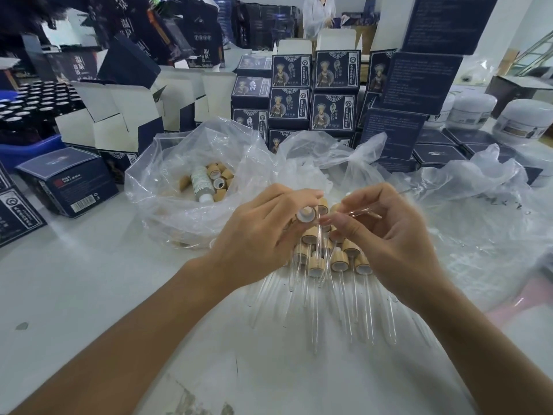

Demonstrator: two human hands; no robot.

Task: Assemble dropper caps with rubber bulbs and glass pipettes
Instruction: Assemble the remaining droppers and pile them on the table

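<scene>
Left hand (263, 226), fingers curled, pinches a wooden dropper cap (305, 213) with its white-lined open end facing the right hand. Right hand (389, 235) pinches a glass pipette (363, 211) between thumb and fingertips; the pipette's long axis runs nearly level, rising slightly to the right, its near end just short of the cap's opening and its far end reaching past the hand toward the plastic sheet (466, 235) on the right.

Directly beneath both hands, a pile of finished droppers (335, 259) lies on the white tabletop (89, 295), caps away from the viewer and glass tubes pointing toward the viewer.

Behind the left hand, an open clear plastic bag (167, 187) holds loose wooden caps (220, 172) and a small white bottle (200, 182).

The tabletop to the lower left and near edge gives open room. Movement is hemmed in at the back by stacked dark blue boxes (311, 94), at the left by open cartons (119, 115) and a closed box (68, 181), and at the right by the crumpled plastic sheet and white jars (520, 121).
</scene>
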